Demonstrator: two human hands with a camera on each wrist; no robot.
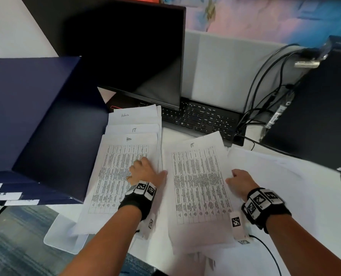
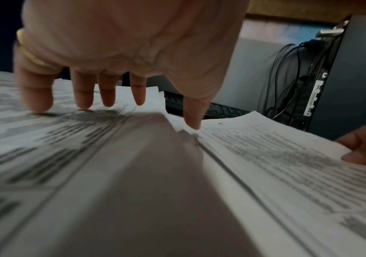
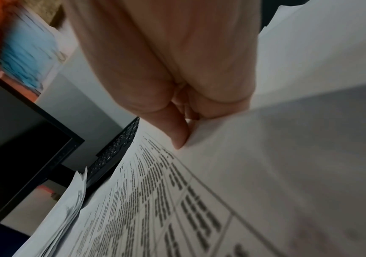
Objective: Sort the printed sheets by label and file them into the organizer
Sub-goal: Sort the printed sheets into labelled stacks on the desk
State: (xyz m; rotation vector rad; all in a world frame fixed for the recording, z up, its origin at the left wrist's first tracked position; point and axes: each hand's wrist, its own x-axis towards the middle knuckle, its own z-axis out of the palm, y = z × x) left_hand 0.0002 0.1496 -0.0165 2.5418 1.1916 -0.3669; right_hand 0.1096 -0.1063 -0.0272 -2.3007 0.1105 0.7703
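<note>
A printed table sheet labelled IT lies on a pile in front of me. My right hand pinches its right edge between thumb and fingers. To its left lies a fanned stack whose tops read Admin, IT and HR, with the HR sheet on top. My left hand rests on the HR sheet, fingers spread and straight, fingertips touching the paper and the thumb reaching toward the IT sheet. The dark blue organizer stands at the left.
A black monitor and keyboard sit behind the papers. A computer tower with cables stands at the right. Blank white sheets spread right of my right hand. A clear plastic sleeve overhangs the table's front edge.
</note>
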